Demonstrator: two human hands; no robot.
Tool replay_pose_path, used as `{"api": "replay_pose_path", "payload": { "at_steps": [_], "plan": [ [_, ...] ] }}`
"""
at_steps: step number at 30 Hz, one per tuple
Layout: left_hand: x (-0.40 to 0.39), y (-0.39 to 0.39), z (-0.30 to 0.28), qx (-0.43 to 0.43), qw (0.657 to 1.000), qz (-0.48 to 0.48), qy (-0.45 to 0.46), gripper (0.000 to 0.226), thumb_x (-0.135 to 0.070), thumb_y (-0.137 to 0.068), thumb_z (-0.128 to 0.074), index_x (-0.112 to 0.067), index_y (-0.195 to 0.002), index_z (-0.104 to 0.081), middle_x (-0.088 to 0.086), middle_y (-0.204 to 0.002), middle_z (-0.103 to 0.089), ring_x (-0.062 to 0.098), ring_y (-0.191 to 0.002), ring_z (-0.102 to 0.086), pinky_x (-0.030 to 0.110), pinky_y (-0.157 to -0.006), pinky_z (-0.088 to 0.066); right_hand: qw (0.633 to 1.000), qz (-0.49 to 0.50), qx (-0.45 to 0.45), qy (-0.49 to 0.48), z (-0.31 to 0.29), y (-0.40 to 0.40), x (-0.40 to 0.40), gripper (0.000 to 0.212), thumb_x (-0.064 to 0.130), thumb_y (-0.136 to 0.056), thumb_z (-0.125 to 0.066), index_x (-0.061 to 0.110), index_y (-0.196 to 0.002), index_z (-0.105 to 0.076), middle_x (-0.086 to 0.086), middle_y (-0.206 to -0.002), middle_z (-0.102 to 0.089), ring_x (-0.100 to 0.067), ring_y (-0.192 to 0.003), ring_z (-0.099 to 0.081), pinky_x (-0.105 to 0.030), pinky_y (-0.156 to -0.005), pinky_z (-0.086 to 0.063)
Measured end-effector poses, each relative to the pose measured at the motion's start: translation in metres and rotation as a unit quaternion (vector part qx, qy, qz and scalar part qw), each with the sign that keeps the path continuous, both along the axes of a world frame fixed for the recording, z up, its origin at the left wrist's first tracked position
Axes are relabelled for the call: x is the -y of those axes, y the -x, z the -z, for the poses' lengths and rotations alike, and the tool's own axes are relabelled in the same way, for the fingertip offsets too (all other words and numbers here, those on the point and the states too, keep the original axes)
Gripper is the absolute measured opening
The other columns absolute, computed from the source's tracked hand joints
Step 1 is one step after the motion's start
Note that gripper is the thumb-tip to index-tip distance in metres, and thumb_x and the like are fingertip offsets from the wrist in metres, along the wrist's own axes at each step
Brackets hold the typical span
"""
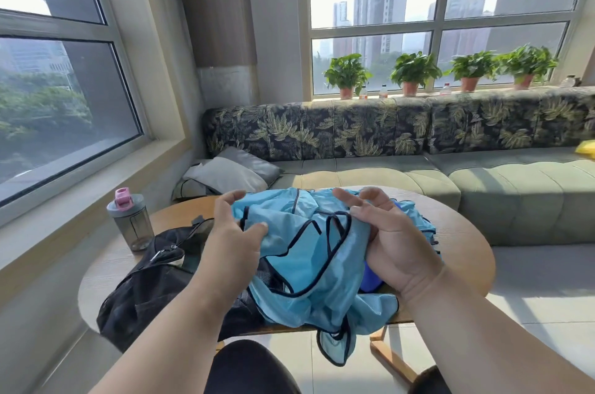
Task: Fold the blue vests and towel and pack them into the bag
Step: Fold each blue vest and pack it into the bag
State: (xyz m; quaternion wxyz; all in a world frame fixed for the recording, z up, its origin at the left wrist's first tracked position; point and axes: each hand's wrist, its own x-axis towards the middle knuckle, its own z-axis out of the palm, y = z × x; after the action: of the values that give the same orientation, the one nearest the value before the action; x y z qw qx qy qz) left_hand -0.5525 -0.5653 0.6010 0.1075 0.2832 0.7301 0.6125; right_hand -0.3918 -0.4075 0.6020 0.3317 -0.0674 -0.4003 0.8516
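Reaching in from both sides, the hands work a crumpled light-blue mesh vest [299, 265] heaped on the round wooden table [463, 232]. Left hand [231, 239] hovers palm-down, thumb pinching a fold, fingers arched and spread above. Right hand [396, 239] turns palm-up, fabric gripped under the thumb, forefinger extended. Black bag [145, 290] slumps just left, touching the cloth; grey shaker bottle [130, 220] stands behind it.
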Motion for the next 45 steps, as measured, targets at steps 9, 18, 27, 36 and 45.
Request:
{"api": "replay_pose_path", "payload": {
  "at_steps": [9, 18, 27, 36, 45],
  "plan": [
    [-0.010, -0.032, 0.024, 0.050, 0.960, 0.254, 0.105, 0.025, -0.046, -0.086, -0.083, -0.036, -0.108, -0.077, -0.002, -0.098, -0.080, 0.020, -0.090, -0.076, 0.041, -0.088, -0.061, 0.977, 0.043, 0.077, -0.193, 0.007, 0.004, -0.001, 0.020, -0.003, -0.087, -0.062, 0.014, -0.096, -0.058, -0.016, -0.125, -0.073, -0.025, -0.111, -0.065, -0.046, -0.091, -0.051],
    [-0.011, -0.034, 0.019, 0.085, 0.970, 0.225, 0.031, 0.018, -0.027, -0.103, -0.065, -0.015, -0.104, -0.079, 0.005, -0.103, -0.081, 0.026, -0.099, -0.078, 0.045, -0.094, -0.061, 0.943, 0.147, 0.192, -0.230, 0.012, 0.006, -0.005, 0.013, -0.001, -0.095, -0.060, 0.011, -0.098, -0.065, -0.009, -0.103, -0.069, -0.019, -0.090, -0.071, -0.037, -0.088, -0.057],
    [-0.009, -0.019, 0.017, 0.211, 0.950, 0.217, -0.079, 0.036, -0.037, -0.097, -0.072, -0.006, -0.114, -0.076, 0.029, -0.119, -0.073, 0.054, -0.117, -0.065, 0.069, -0.107, -0.048, 0.888, -0.094, 0.329, -0.307, 0.042, 0.007, 0.005, 0.053, 0.059, -0.089, -0.061, 0.013, -0.112, -0.070, -0.007, -0.098, -0.074, -0.017, -0.084, -0.062, -0.031, -0.076, -0.047],
    [-0.005, -0.018, 0.019, 0.262, 0.923, 0.269, -0.087, 0.030, -0.024, -0.101, -0.061, -0.001, -0.114, -0.075, 0.028, -0.122, -0.072, 0.040, -0.109, -0.071, 0.052, -0.103, -0.056, 0.947, -0.160, 0.178, -0.213, 0.039, 0.009, 0.013, 0.052, 0.043, -0.096, -0.040, 0.017, -0.120, -0.077, -0.007, -0.116, -0.073, -0.023, -0.105, -0.065, -0.034, -0.092, -0.049],
    [-0.001, -0.006, 0.020, 0.158, 0.953, 0.260, -0.002, 0.030, -0.035, -0.092, -0.069, -0.008, -0.097, -0.081, 0.017, -0.107, -0.079, 0.028, -0.095, -0.076, 0.040, -0.087, -0.060, 0.970, -0.188, 0.130, -0.082, 0.045, 0.007, 0.002, 0.043, 0.016, -0.081, -0.060, -0.003, -0.119, -0.065, -0.019, -0.101, -0.065, -0.026, -0.082, -0.065, -0.034, -0.078, -0.057]
  ]
}}
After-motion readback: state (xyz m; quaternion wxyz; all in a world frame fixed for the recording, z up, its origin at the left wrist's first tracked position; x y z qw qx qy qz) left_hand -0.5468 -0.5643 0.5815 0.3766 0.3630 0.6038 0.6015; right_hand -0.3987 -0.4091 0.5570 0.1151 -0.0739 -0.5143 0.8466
